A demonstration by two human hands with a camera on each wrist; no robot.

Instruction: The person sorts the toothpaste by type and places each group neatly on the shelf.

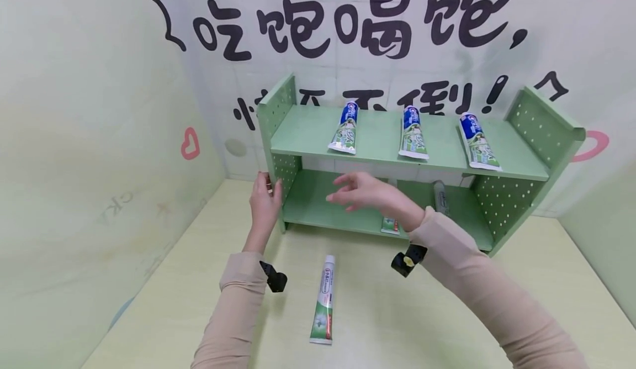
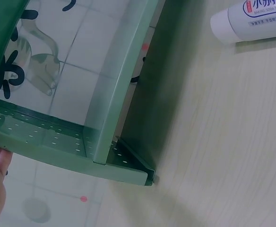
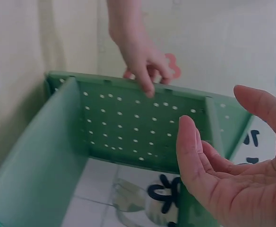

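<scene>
A green two-tier shelf (image 1: pixel 377 137) with dotted side panels stands against the wall. My left hand (image 1: pixel 264 206) grips the front edge of its left side panel (image 3: pixel 124 120), thumb over the inner face in the right wrist view. In front of the lower tier hovers my right hand (image 1: pixel 366 192), holding nothing, fingers loosely bent. Behind that hand and wrist, a toothpaste tube (image 1: pixel 390 225) on the lower tier is partly hidden. A white and green toothpaste tube (image 1: pixel 324 302) lies on the table before the shelf, its cap toward the shelf.
Three blue and green toothpaste tubes lie spaced along the upper tier: left tube (image 1: pixel 346 128), middle tube (image 1: pixel 413 132), right tube (image 1: pixel 478 141). A greyish tube (image 1: pixel 440 198) rests at the lower tier's right. Walls with black lettering enclose the pale table (image 1: pixel 199 302).
</scene>
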